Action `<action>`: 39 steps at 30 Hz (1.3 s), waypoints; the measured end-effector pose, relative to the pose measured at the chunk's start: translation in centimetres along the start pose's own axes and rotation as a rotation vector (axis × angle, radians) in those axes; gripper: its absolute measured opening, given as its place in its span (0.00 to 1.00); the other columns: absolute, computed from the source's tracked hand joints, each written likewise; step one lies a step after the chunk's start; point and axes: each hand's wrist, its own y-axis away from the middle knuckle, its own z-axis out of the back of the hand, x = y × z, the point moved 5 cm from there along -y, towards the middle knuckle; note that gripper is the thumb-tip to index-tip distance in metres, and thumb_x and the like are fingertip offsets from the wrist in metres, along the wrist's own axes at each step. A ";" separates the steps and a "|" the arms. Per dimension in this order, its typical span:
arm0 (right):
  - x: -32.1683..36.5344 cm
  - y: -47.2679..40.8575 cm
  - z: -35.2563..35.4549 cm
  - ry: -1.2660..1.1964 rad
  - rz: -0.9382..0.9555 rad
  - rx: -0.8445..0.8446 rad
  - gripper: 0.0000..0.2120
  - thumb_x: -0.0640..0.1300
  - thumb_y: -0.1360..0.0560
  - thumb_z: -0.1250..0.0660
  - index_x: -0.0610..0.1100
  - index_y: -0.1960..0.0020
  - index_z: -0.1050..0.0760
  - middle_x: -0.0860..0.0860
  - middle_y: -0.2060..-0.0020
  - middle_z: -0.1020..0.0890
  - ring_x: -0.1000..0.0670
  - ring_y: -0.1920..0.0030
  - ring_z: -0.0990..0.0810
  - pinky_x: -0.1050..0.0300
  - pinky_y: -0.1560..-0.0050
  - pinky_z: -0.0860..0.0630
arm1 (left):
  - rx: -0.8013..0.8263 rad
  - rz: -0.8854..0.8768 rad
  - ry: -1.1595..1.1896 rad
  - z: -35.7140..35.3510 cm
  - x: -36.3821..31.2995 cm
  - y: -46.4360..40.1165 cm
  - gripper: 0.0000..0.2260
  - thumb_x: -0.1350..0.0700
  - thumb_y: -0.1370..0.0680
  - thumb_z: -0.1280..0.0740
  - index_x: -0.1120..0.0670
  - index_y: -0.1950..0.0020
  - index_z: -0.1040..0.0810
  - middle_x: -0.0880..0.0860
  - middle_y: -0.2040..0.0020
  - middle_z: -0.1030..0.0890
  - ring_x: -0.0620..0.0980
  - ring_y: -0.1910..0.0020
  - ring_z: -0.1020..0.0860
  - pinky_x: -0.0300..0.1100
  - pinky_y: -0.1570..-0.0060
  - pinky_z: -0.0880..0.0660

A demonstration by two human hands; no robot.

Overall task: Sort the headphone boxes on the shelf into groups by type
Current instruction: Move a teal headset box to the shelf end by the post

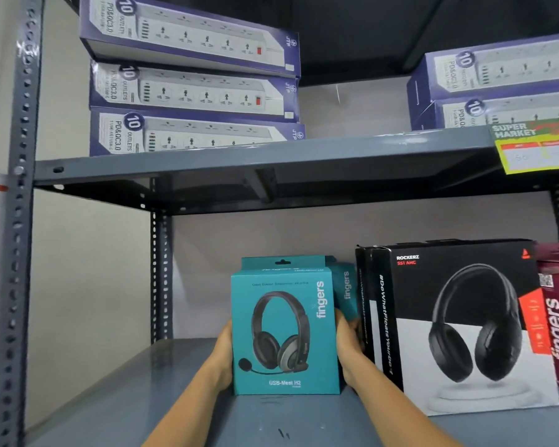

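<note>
Two hands, left [221, 356] and right [347, 346], fingers pinching teal box [284, 333] edges, bare shelf [126, 398] leftward, black box [459, 327] near right.

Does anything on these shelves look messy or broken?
A bit. The top power strip box sits crooked on its stack, and the black Rockerz box has a scuffed, bent top corner. The teal box stands straight between both hands.

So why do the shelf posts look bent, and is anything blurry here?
Head view: the wide-angle lens bows the left shelf post and tilts the power strip boxes; the price tag is smeared and unreadable; the teal headphone box, held between the left hand and right hand, is sharp; under the upper shelf it is shadowed.
</note>
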 end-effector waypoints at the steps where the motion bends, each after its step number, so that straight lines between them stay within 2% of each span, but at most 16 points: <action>1: 1.3 2.6 -0.2 0.030 0.012 -0.011 0.48 0.74 0.34 0.41 0.59 0.23 0.59 0.43 0.23 0.41 0.40 0.24 0.46 0.35 0.28 0.43 | 0.003 0.007 0.001 0.1 0.1 -0.1 0.20 0.45 0.20 0.41 0.58 0.63 0.22 0.57 0.70 0.17 0.54 0.74 0.20 0.41 0.73 0.23; 3: 2.6 4.3 -0.3 0.076 0.029 -0.050 0.42 0.67 0.26 0.43 0.55 0.22 0.63 0.43 0.22 0.50 0.40 0.23 0.52 0.37 0.27 0.47 | 0.014 0.016 0.006 0.2 0.3 -0.6 0.20 0.44 0.21 0.41 0.58 0.60 0.21 0.58 0.68 0.17 0.55 0.71 0.19 0.43 0.71 0.21; 4: 2.6 3.9 -0.3 0.093 0.039 -0.070 0.41 0.66 0.25 0.43 0.54 0.22 0.62 0.42 0.22 0.49 0.40 0.23 0.50 0.38 0.27 0.45 | 0.018 0.019 0.010 0.3 0.3 -0.8 0.20 0.43 0.21 0.41 0.58 0.58 0.21 0.59 0.66 0.16 0.56 0.69 0.19 0.44 0.68 0.21; 6: 2.6 3.0 -0.8 0.115 0.075 -0.040 0.38 0.65 0.24 0.44 0.52 0.22 0.54 0.39 0.28 0.35 0.39 0.30 0.34 0.43 0.37 0.32 | 0.011 0.024 0.020 0.7 0.5 -1.2 0.22 0.40 0.22 0.41 0.58 0.55 0.19 0.60 0.62 0.15 0.57 0.66 0.18 0.46 0.64 0.20; 7: 2.3 2.4 -1.4 0.083 0.072 0.005 0.33 0.65 0.24 0.45 0.49 0.24 0.42 0.39 0.35 0.25 0.39 0.39 0.25 0.46 0.45 0.27 | 0.005 0.031 0.023 0.9 0.6 -1.6 0.23 0.40 0.22 0.41 0.58 0.54 0.19 0.60 0.61 0.15 0.57 0.65 0.17 0.47 0.63 0.20; 8: 2.0 2.1 -1.9 0.029 0.062 0.060 0.29 0.65 0.24 0.46 0.46 0.32 0.29 0.39 0.44 0.19 0.41 0.50 0.19 0.50 0.52 0.24 | 0.004 0.033 0.024 1.1 0.5 -1.7 0.23 0.40 0.22 0.42 0.57 0.55 0.19 0.59 0.62 0.15 0.56 0.66 0.17 0.46 0.63 0.20; 9: 1.8 2.0 -2.3 0.008 0.061 0.114 0.28 0.65 0.23 0.46 0.44 0.43 0.22 0.41 0.53 0.15 0.44 0.58 0.18 0.53 0.58 0.24 | 0.005 0.034 0.017 1.2 0.5 -2.0 0.22 0.40 0.22 0.42 0.57 0.57 0.19 0.59 0.63 0.15 0.56 0.66 0.17 0.45 0.64 0.20; 11: 1.5 1.7 -2.8 -0.025 0.063 0.193 0.27 0.65 0.23 0.47 0.45 0.58 0.20 0.44 0.63 0.14 0.46 0.65 0.18 0.55 0.62 0.24 | 0.004 0.036 -0.004 1.6 0.7 -2.5 0.21 0.40 0.21 0.42 0.56 0.57 0.20 0.57 0.64 0.15 0.55 0.67 0.18 0.44 0.65 0.21; 14: 1.0 0.9 -3.4 -0.097 0.065 0.285 0.28 0.65 0.23 0.47 0.47 0.63 0.20 0.44 0.67 0.14 0.44 0.66 0.18 0.54 0.64 0.23 | 0.000 0.040 -0.034 2.0 0.9 -2.8 0.20 0.41 0.21 0.42 0.56 0.58 0.20 0.57 0.65 0.15 0.54 0.67 0.18 0.44 0.65 0.21; 18: 0.5 0.8 -4.0 -0.147 0.029 0.348 0.27 0.65 0.23 0.47 0.47 0.63 0.19 0.44 0.65 0.14 0.43 0.64 0.17 0.54 0.63 0.23 | 0.009 0.049 -0.043 2.5 1.2 -2.8 0.22 0.41 0.21 0.43 0.55 0.60 0.19 0.57 0.65 0.15 0.54 0.68 0.17 0.44 0.66 0.21; 23: -0.3 3.1 -5.7 -0.135 -0.029 0.381 0.28 0.64 0.22 0.49 0.47 0.65 0.20 0.45 0.69 0.15 0.45 0.68 0.17 0.57 0.70 0.24 | -0.014 0.095 -0.047 5.2 1.5 -1.8 0.20 0.45 0.20 0.41 0.57 0.62 0.22 0.57 0.66 0.16 0.54 0.69 0.18 0.44 0.65 0.22; 26: -1.3 4.7 -7.0 -0.118 -0.042 0.399 0.31 0.67 0.24 0.51 0.44 0.57 0.20 0.44 0.64 0.13 0.43 0.63 0.15 0.56 0.65 0.21 | -0.007 0.106 -0.020 7.7 1.5 -0.9 0.19 0.44 0.21 0.39 0.59 0.56 0.20 0.60 0.57 0.16 0.58 0.62 0.17 0.50 0.57 0.21; 29: -2.2 5.9 -8.2 -0.132 -0.051 0.378 0.37 0.71 0.27 0.51 0.42 0.44 0.23 0.42 0.56 0.13 0.40 0.54 0.14 0.49 0.53 0.19 | -0.018 0.096 -0.031 9.5 1.5 0.1 0.18 0.45 0.21 0.38 0.59 0.53 0.20 0.62 0.55 0.16 0.60 0.60 0.16 0.52 0.56 0.20; 31: -2.5 6.8 -8.7 -0.147 -0.058 0.361 0.38 0.73 0.29 0.52 0.43 0.41 0.24 0.42 0.55 0.13 0.41 0.55 0.14 0.47 0.50 0.18 | -0.026 0.090 -0.051 10.1 1.4 0.8 0.18 0.44 0.22 0.37 0.59 0.52 0.20 0.62 0.54 0.17 0.60 0.59 0.16 0.52 0.55 0.20; 34: -2.7 8.2 -9.0 -0.167 -0.063 0.334 0.39 0.75 0.31 0.53 0.47 0.41 0.24 0.43 0.54 0.13 0.44 0.56 0.13 0.47 0.51 0.18 | -0.031 0.078 -0.059 10.3 1.0 2.0 0.17 0.44 0.22 0.36 0.58 0.52 0.20 0.62 0.54 0.17 0.61 0.58 0.17 0.50 0.56 0.21; 39: -2.2 9.4 -8.8 -0.171 -0.042 0.309 0.40 0.76 0.34 0.51 0.51 0.36 0.27 0.45 0.50 0.15 0.45 0.56 0.13 0.52 0.60 0.18 | -0.038 0.069 -0.056 10.4 1.1 2.9 0.19 0.44 0.21 0.38 0.59 0.49 0.20 0.63 0.51 0.17 0.61 0.56 0.17 0.51 0.54 0.21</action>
